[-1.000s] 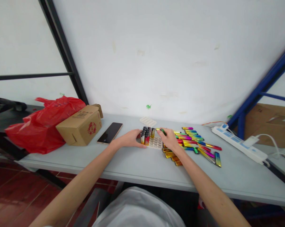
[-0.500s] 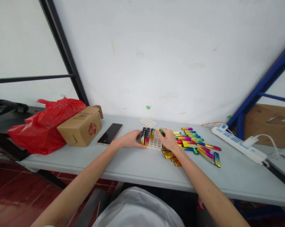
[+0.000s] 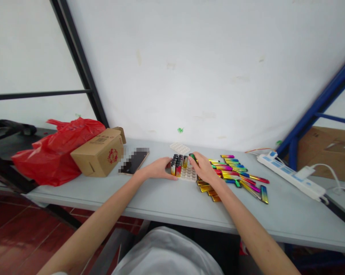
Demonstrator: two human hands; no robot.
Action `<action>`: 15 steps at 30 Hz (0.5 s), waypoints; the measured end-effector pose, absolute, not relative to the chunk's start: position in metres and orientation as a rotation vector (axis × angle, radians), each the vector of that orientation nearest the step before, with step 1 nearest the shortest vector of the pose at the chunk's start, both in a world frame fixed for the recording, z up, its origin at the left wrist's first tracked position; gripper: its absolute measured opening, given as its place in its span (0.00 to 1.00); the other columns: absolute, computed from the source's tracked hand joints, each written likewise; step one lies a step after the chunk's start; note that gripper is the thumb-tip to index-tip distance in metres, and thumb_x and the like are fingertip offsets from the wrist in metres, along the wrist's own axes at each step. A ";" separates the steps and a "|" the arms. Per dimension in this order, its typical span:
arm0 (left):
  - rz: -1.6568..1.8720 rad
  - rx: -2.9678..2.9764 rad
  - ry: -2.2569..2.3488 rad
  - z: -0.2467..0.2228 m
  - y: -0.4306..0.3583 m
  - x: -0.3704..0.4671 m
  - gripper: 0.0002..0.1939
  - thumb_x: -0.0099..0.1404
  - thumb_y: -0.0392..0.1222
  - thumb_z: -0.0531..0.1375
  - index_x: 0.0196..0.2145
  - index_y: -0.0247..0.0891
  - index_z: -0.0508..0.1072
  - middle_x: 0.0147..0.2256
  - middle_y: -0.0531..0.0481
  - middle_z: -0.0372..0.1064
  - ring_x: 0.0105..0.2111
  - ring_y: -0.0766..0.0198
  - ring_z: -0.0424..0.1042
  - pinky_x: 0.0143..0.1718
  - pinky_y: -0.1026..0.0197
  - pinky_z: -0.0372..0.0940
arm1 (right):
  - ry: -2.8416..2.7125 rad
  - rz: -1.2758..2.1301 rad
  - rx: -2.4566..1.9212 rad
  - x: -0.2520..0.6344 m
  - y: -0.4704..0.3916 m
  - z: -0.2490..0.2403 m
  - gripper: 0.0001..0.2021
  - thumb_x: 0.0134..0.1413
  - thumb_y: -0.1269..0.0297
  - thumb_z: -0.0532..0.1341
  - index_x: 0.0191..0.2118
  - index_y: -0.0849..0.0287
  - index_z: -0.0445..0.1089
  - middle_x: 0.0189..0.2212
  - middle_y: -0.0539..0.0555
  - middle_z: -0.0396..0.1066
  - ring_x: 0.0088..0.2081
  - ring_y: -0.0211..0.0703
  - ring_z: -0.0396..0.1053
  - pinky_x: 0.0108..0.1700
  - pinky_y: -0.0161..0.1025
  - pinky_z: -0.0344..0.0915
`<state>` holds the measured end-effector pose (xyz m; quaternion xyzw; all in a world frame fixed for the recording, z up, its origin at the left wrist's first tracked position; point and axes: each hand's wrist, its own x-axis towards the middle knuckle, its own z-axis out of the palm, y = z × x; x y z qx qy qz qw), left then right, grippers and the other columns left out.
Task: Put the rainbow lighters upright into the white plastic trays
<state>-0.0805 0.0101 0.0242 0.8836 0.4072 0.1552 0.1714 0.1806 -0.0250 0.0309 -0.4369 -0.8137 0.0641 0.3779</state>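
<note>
Metallic lighters (image 3: 178, 170) stand upright in a pocketed tray (image 3: 190, 175).
Head view: at their nine o'clock, the left hand (image 3: 158, 168) grasps them, seemingly for steadiness; at three o'clock, the right hand (image 3: 203, 168) pinches another lighter (image 3: 192, 156). Loose lighters (image 3: 230, 175) lie beyond.

This is looking like a small workshop or packing bench; a grey table (image 3: 166, 198) is running beneath the fingers; beyond their tips a scuffed white wall (image 3: 172, 76) is rising; rightward of them a power strip (image 3: 289, 175) is lying, leftward a cardboard box (image 3: 99, 152) is sitting.
</note>
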 end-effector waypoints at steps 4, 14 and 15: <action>0.459 2.500 1.166 0.024 0.009 -0.080 0.41 0.49 0.75 0.69 0.47 0.37 0.74 0.41 0.44 0.76 0.38 0.50 0.74 0.38 0.55 0.66 | -2.235 0.048 -1.160 0.184 -0.022 0.029 0.22 0.76 0.47 0.49 0.31 0.54 0.63 0.31 0.54 0.71 0.34 0.45 0.69 0.40 0.39 0.61; 0.450 2.512 1.173 0.027 0.008 -0.079 0.39 0.50 0.74 0.69 0.44 0.38 0.73 0.40 0.45 0.75 0.37 0.51 0.73 0.37 0.56 0.63 | -2.278 0.185 -1.280 0.182 -0.017 0.026 0.18 0.75 0.51 0.55 0.35 0.57 0.68 0.28 0.53 0.77 0.31 0.45 0.73 0.36 0.38 0.59; 0.452 2.516 1.172 0.027 0.008 -0.079 0.39 0.50 0.74 0.69 0.43 0.37 0.73 0.40 0.45 0.75 0.37 0.51 0.73 0.37 0.56 0.63 | -2.313 0.129 -1.274 0.182 -0.016 0.025 0.17 0.75 0.52 0.55 0.36 0.57 0.69 0.30 0.55 0.78 0.32 0.45 0.73 0.37 0.38 0.59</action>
